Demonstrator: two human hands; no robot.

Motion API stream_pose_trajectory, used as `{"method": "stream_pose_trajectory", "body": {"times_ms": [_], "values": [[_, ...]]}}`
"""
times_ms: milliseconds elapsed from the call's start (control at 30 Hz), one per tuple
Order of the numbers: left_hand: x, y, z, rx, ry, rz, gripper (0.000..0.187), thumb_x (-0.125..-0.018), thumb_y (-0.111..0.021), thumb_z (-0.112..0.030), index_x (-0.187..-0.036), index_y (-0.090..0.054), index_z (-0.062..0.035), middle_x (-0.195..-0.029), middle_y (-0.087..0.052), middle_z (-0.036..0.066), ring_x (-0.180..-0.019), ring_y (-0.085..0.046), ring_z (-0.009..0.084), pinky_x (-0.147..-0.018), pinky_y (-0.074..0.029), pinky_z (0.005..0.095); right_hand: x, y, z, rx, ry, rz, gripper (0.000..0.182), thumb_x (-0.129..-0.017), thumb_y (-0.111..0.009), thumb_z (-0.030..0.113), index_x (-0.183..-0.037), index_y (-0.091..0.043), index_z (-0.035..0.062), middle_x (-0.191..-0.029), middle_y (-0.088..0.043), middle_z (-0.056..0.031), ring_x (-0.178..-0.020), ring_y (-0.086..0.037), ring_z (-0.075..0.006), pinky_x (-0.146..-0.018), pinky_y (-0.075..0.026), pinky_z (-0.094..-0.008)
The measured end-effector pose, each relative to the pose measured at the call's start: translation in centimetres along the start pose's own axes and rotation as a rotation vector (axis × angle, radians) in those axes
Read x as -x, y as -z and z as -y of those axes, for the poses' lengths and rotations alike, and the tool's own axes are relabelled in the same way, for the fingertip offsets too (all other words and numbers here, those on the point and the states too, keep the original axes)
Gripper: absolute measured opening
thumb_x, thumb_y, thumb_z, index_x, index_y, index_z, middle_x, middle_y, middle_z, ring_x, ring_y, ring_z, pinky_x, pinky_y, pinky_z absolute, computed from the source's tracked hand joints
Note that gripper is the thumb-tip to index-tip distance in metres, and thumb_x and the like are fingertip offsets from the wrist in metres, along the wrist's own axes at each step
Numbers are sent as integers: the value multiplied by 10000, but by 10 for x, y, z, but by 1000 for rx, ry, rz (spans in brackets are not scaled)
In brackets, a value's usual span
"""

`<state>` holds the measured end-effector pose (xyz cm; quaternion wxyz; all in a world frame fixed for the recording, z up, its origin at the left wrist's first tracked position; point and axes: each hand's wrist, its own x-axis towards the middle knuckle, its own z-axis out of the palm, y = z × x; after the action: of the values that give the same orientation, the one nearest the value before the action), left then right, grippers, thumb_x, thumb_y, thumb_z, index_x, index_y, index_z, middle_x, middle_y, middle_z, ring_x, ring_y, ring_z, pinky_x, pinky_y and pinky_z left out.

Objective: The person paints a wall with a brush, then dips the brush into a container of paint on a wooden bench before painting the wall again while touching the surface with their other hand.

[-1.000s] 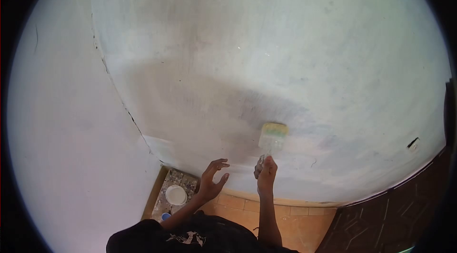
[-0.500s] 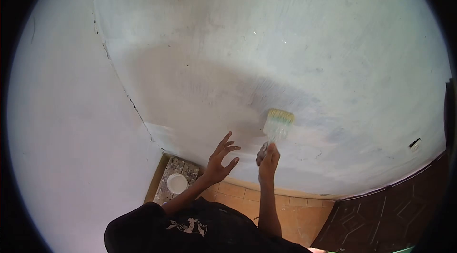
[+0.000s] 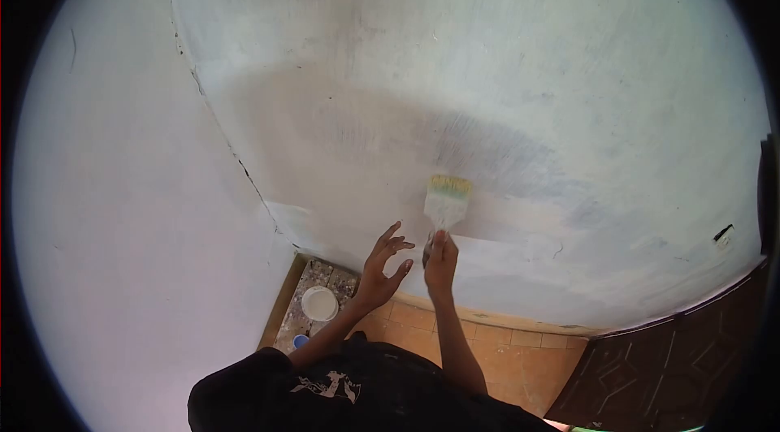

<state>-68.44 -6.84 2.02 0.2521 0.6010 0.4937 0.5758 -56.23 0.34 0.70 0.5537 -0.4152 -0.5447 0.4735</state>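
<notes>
My right hand (image 3: 440,264) is wrapped round the handle of a wide paintbrush (image 3: 446,203), whose yellow and green bristles point up against the wall (image 3: 366,131). White paint coats the brush's body. Just left of it, my left hand (image 3: 385,266) is raised with its fingers spread and nothing in them. Grey, streaky patches show on the wall above the bristles, and a paler band runs below and to the right.
At lower left a paint-spattered board or bench (image 3: 294,315) carries a white tub (image 3: 319,303) and a small blue container (image 3: 301,341). Orange tiles (image 3: 508,367) cover the floor. A dark carved panel (image 3: 642,367) stands at lower right. A crack (image 3: 244,168) runs down the wall corner.
The paintbrush in my right hand has moved left, closer to my left hand, and turned more upright. The view has shifted slightly, bringing the blue container further into sight.
</notes>
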Motion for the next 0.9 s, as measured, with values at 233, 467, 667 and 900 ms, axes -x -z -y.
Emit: {"method": "stream_pose_trajectory", "body": {"times_ms": [233,467,667,900], "values": [[17,12,4,11,137,-56,354,-864,-648,-60,-1212,-590,-94,-1471,-398,144,-1268,-490,287,-949,-471,400,-44,-33,55,41,294,75,395,-1042,-393,362,-777,-446,74,-557,-345,65,-450,-306,-31,-408,-244,-227],[21,17,1,-12,147,-119,379,-871,-643,-71,-1242,-571,-101,-1459,-408,126,-1291,-462,281,-958,-465,402,-12,-28,-5,-79,-55,166,387,-1046,-383,346,-769,-428,79,-569,-322,66,-473,-302,-37,-421,-261,-229],[40,10,4,1,219,-129,376,-874,-637,-78,-1243,-568,-90,-1440,-430,107,-1290,-458,276,-967,-453,411,5,-35,-7,-11,76,141,376,-1045,-393,323,-767,-427,72,-568,-343,52,-483,-318,-44,-432,-274,-242],[72,6,-9,-115,222,-108,428,-867,-577,-12,-1287,-507,-53,-1416,-445,113,-1240,-498,231,-951,-465,367,-54,-69,56,63,259,196,334,-1019,-439,272,-884,-494,-29,-591,-454,-74,-529,-421,-151,-506,-367,-335]]}}
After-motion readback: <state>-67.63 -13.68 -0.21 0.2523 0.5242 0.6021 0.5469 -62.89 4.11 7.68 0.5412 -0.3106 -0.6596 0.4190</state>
